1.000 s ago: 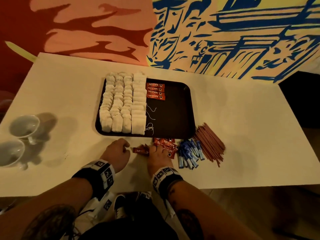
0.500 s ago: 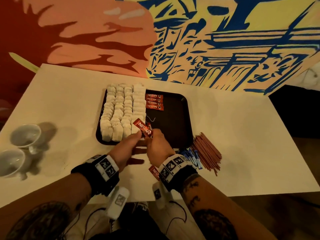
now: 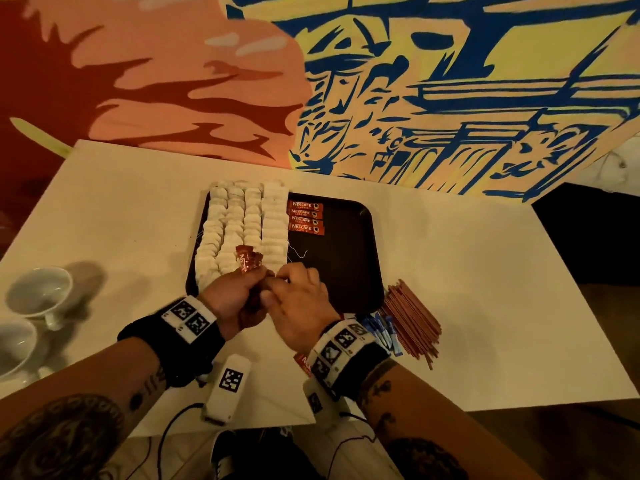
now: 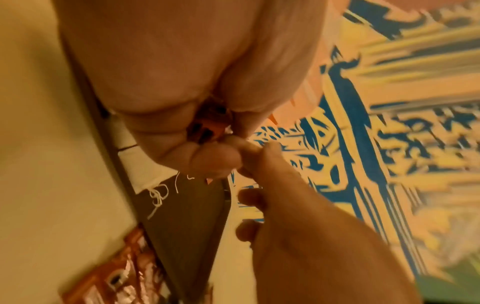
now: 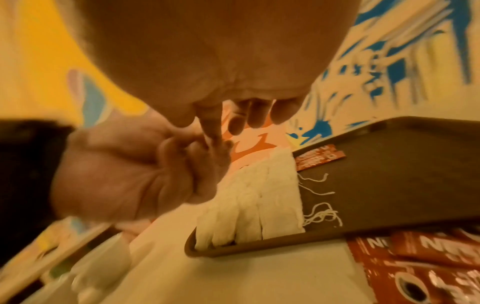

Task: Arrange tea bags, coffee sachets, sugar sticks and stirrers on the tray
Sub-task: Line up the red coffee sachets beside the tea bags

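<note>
Right now your left hand (image 3: 232,299) is curled round a small bunch of coffee sachets (image 3: 248,262), and they stand up out of your fingers with their long axis running away from you, tops tilted toward the far side over the tea bags (image 3: 242,226). Your right hand (image 3: 298,306) sits just beside it, fingertips pinching at the lower end of the bunch; whether it has one sachet separated I cannot tell. From those fingers the open part of the tray (image 3: 367,237) lies ahead and to the right, and the right hand is the nearer one to it. Four sachets (image 3: 305,217) already lie there in a column beside the tea bags, each with its long axis crosswise, left to right. So, as I judge it, the held sachet needs roughly a quarter turn before it goes down just on your side of that column. Sugar sticks (image 3: 381,332) and stirrers (image 3: 412,320) wait off the tray, to the right of your right hand.
</note>
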### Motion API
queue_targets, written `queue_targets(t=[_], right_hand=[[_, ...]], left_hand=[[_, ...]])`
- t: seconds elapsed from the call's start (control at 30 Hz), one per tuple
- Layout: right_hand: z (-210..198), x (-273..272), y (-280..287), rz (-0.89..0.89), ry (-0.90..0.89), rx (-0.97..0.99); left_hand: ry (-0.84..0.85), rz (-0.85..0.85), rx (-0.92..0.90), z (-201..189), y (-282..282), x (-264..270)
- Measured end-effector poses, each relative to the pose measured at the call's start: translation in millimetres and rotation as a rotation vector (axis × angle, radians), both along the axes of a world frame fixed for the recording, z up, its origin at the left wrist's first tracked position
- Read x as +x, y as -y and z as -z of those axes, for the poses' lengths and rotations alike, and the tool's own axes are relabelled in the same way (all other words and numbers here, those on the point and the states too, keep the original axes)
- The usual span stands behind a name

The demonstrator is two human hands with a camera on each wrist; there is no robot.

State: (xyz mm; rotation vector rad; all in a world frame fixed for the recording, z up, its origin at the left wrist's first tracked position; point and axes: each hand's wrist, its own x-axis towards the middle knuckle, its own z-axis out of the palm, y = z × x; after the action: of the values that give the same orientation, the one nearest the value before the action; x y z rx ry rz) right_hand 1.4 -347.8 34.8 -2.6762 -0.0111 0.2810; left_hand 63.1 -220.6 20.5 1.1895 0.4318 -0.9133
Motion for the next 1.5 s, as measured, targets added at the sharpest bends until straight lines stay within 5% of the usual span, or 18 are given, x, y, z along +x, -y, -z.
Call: queue_targets(t=[0.13,0.3,0.57,0.97,1.1,1.17,1.3,1.43,1.5], right_hand=[[-6.5,9.7,37.5,0.369,-0.047,0.433],[-6.8,21.3,59.2,0.388,-0.083,0.637],[-6.8,47.0,100.5,0.625,-0.1,0.875],[16.6,73.9,130.5,0.651,-0.192,1.197],[29.0,82.8,129.9,0.612,-0.074,1.073],[31.0,87.8,134.3,0.466,-0.023,0.854],[24.4,91.4,132.0,0.183,-0.217,0.581],[27.4,92.9,131.8,0.168,-0.294,0.582],[31.4,91.9,134.5,0.205,-0.296,0.614]], left_hand=[[0.259,0.312,0.199,-7.1,6.6,2.6],[0.445,0.512,0.205,-19.0,27.0,8.7],[0.272,0.295,0.094,-19.6,51.8,24.6],[0.319,0.047,0.257,-3.0,80.0,43.8],[0.374,0.183,0.403,5.7,82.9,46.3],[0.476,0.179,0.517,11.0,82.0,50.2],[0.602,0.253,0.543,13.9,83.3,56.8],[0.614,0.354,0.599,20.7,83.5,59.1],[0.578,0.261,0.595,25.5,84.2,62.6]])
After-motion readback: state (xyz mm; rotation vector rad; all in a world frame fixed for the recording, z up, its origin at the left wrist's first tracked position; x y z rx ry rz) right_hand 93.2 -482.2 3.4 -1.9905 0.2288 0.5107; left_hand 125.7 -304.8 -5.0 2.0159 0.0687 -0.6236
